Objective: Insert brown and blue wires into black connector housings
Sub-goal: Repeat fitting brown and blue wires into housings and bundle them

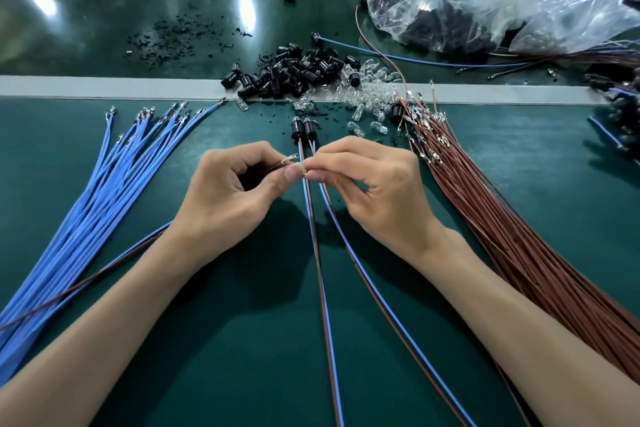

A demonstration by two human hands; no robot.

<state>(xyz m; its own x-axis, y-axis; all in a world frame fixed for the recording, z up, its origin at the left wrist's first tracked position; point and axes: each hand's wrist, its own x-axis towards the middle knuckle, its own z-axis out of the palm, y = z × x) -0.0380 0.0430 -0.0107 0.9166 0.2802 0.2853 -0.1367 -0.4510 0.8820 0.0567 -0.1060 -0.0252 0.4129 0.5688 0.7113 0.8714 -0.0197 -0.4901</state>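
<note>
counter (242,340) dark green, grey strip (104,86) across | left grip (225,198) pinches brown wire (273,166) | right grip (377,191) pinches a terminal (304,173)

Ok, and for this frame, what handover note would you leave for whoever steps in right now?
Left hand grips a loose brown wire, terminal bare. Right hand pinches a metal terminal beside it.
Done: two wired housings lie just beyond the hands.
Blue wires left, brown wires right, empty housings further back.
To do: seat the held wire in a housing, then work through the piles.
</note>
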